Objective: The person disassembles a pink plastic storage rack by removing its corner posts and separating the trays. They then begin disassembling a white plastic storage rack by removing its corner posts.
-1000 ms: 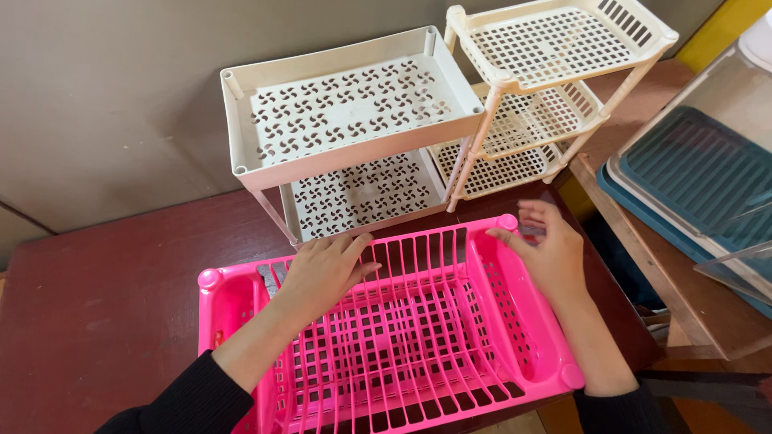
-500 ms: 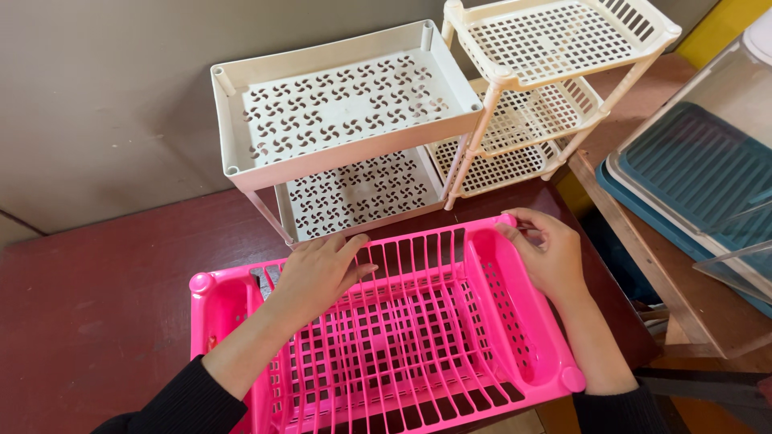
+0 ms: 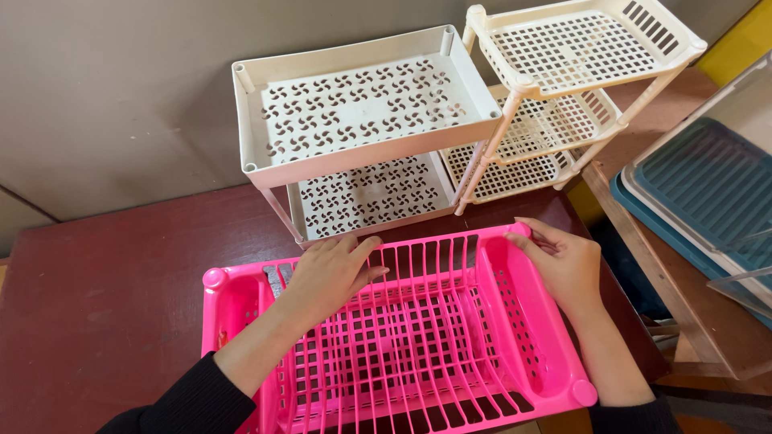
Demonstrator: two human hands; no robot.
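Observation:
A bright pink plastic dish rack [image 3: 402, 345] with slotted ribs lies on the dark red table [image 3: 104, 297] in front of me. My left hand [image 3: 334, 269] rests flat on its far rim, fingers spread toward the back edge. My right hand [image 3: 563, 261] curls around the rack's far right corner, fingers closed on the rim beside the round corner post. Both arms wear black sleeves.
A white two-tier shelf [image 3: 362, 112] with pinwheel holes stands just behind the rack. A cream lattice corner shelf [image 3: 563, 88] stands to its right. A clear-lidded blue tray [image 3: 708, 193] sits on a wooden surface at the right.
My right hand went from open above the far right corner to closed on the rim there. The left hand stayed on the far rim.

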